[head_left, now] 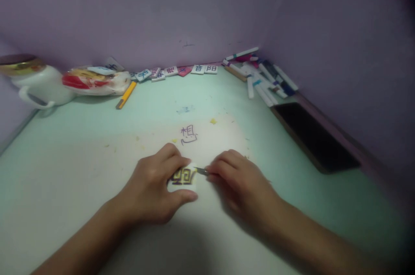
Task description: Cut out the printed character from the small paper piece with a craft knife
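My left hand (pixel 158 184) grips a small white square tile (pixel 184 186) from its left side, with thumb below and fingers above. A character in dark purple lines and yellow covers the tile's face. Pinched in my right hand (pixel 241 180) is a thin metal carving knife (pixel 201 171), its handle mostly hidden by the fingers. The blade tip meets or hovers at the tile's upper right edge; I cannot tell which. Just beyond the hands, a handwritten character (pixel 189 134) shows on the pale surface.
Small yellow scraps (pixel 213 121) dot the table (pixel 152 113). Several character tiles (pixel 197 69) line the back wall. A white mug (pixel 45 87), a plastic packet (pixel 97 82) and a yellow stick-like tool (pixel 126 95) stand left; markers (pixel 259 78) and a dark phone (pixel 314 136) lie right.
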`<state>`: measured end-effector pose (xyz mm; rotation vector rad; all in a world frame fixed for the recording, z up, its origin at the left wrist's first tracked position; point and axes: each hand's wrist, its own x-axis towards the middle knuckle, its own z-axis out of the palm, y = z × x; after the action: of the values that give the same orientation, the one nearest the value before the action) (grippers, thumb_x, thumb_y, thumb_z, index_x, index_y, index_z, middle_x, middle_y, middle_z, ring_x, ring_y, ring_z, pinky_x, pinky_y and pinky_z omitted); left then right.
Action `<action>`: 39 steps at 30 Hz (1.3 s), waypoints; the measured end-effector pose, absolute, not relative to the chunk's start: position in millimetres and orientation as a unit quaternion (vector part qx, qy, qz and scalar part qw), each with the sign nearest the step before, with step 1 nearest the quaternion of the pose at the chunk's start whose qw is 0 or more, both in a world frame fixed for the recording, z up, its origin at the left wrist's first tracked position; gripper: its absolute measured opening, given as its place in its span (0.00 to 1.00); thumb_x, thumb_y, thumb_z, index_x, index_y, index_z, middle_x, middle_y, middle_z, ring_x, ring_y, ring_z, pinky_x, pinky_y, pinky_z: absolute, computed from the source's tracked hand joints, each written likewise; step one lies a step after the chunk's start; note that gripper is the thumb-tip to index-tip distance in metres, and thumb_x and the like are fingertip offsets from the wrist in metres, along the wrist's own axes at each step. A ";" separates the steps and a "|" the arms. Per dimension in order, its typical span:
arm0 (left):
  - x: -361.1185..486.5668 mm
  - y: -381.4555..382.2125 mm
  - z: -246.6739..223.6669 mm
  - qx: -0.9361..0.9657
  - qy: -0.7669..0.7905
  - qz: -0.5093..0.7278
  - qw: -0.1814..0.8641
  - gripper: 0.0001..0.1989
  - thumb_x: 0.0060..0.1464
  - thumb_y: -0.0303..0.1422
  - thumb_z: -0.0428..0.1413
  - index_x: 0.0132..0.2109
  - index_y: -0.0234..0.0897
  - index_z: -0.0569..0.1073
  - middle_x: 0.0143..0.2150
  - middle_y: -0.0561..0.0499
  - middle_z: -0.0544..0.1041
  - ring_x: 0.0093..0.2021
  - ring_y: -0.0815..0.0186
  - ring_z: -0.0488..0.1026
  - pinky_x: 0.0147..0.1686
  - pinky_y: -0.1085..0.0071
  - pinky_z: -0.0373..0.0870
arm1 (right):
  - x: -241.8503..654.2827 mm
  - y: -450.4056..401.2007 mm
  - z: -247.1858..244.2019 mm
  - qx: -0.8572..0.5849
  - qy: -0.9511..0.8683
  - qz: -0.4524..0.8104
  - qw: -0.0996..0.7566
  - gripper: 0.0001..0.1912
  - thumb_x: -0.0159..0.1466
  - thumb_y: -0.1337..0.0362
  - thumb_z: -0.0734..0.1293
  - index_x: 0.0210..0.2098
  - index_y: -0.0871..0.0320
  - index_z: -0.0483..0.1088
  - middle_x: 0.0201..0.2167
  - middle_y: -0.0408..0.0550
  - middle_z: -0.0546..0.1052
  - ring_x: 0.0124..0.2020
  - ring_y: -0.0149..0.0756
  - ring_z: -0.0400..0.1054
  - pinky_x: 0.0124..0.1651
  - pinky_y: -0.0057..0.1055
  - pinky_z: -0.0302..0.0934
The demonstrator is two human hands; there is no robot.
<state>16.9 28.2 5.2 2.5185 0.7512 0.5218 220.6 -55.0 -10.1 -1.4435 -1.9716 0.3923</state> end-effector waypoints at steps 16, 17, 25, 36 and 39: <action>16.6 30.7 6.0 0.915 0.260 0.176 0.255 0.18 0.51 0.36 0.63 0.48 0.34 0.73 0.39 0.50 0.69 0.35 0.65 0.70 0.34 0.66 0.68 | 217.9 -53.7 -10.0 -0.557 -0.752 0.146 0.321 0.08 0.64 0.74 0.62 0.34 0.67 0.74 0.30 0.55 0.74 0.32 0.41 0.65 0.34 0.37 0.62; 16.8 30.8 6.2 0.914 0.260 0.176 0.258 0.18 0.51 0.36 0.63 0.48 0.34 0.73 0.39 0.50 0.68 0.35 0.65 0.70 0.34 0.67 0.68 | 218.1 -53.2 -10.0 -0.554 -0.754 0.146 0.321 0.08 0.64 0.74 0.62 0.33 0.67 0.74 0.30 0.55 0.74 0.32 0.41 0.65 0.34 0.37 0.62; 17.0 29.6 3.1 0.907 0.265 0.194 0.263 0.18 0.50 0.35 0.62 0.48 0.34 0.74 0.40 0.51 0.69 0.36 0.65 0.70 0.34 0.67 0.68 | 223.7 -50.3 -8.1 -0.520 -0.775 0.168 0.318 0.09 0.64 0.75 0.61 0.34 0.67 0.73 0.30 0.54 0.74 0.33 0.40 0.65 0.35 0.36 0.61; 15.8 29.5 3.2 0.907 0.274 0.186 0.261 0.17 0.51 0.37 0.61 0.47 0.36 0.74 0.40 0.51 0.70 0.36 0.65 0.70 0.35 0.67 0.69 | 224.4 -50.1 -8.5 -0.516 -0.776 0.171 0.320 0.09 0.65 0.74 0.61 0.33 0.66 0.73 0.31 0.54 0.74 0.33 0.40 0.64 0.35 0.35 0.61; 16.2 29.0 4.0 0.906 0.281 0.180 0.260 0.17 0.52 0.38 0.60 0.47 0.37 0.73 0.40 0.50 0.70 0.36 0.65 0.71 0.35 0.67 0.69 | 224.4 -50.5 -8.3 -0.520 -0.775 0.176 0.313 0.09 0.65 0.74 0.61 0.33 0.66 0.73 0.31 0.54 0.74 0.33 0.40 0.64 0.35 0.36 0.61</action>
<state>16.2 29.0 4.0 2.4543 0.7614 0.4870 224.4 -50.5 -8.3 -1.3708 -2.0433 0.4648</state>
